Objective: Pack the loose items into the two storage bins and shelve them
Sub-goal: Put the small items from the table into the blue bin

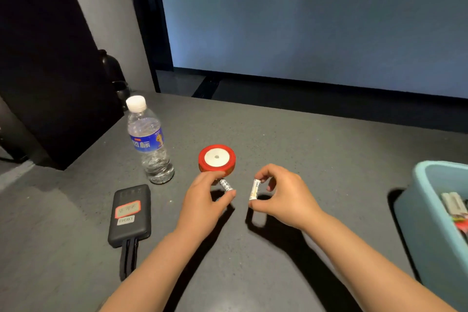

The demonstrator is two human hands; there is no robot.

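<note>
While each hand pinched one battery end to end, the hold looked thin — left hand (202,200) had thumb and forefinger on the left battery (226,185), right hand (281,195) the same on the right battery (254,189), remaining fingers loosely curled. Risk as I judged it: round, slick cells could roll out of a tip pinch mid-carry and run off the table (316,149). Teal bin (420,213) sat well apart, far right — a long reach. Ribbon spool (217,158), power bank (130,215) and water bottle (149,139) were unpacked; only one bin was in view.
</note>
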